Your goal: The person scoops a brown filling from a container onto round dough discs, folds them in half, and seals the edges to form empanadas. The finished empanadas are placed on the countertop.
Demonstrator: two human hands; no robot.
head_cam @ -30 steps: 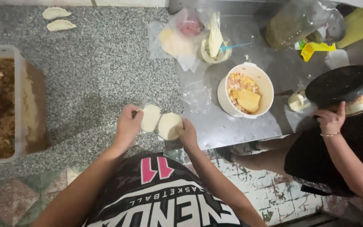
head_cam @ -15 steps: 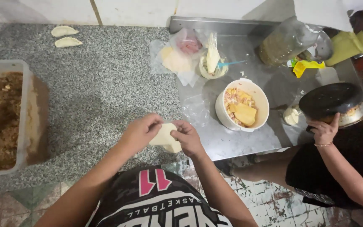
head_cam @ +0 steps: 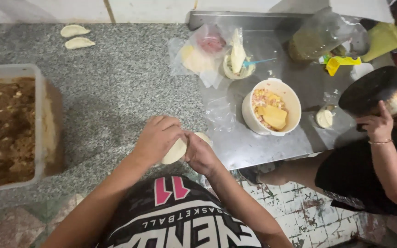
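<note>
— Speckled grey granite counter (head_cam: pixel 116 87) runs across the left, meeting a steel worktop (head_cam: pixel 253 147) on the right. What do the hands have?

— Both close round a pale, flat disc of dough (head_cam: pixel 176 150) at the near edge of the counter. The left hand (head_cam: pixel 158 138) curls over its left side, fingers bent; the right hand (head_cam: pixel 201 154) pinches it from the right. The two hands touch.

— And around them?

— At far left sits a clear plastic tub of brown minced filling (head_cam: pixel 8 128). At the far end of the granite lie two folded pale pastries (head_cam: pixel 75 36), side by side. On the steel, right of the hands, stands a white round bowl of chopped filling with a yellow slab (head_cam: pixel 271 112); beyond it, crumpled clear plastic bags (head_cam: pixel 207 50).

— Anyone else?

— Another person's hand (head_cam: pixel 377 125) at the right grips a round dark pan lid (head_cam: pixel 375 89).
</note>
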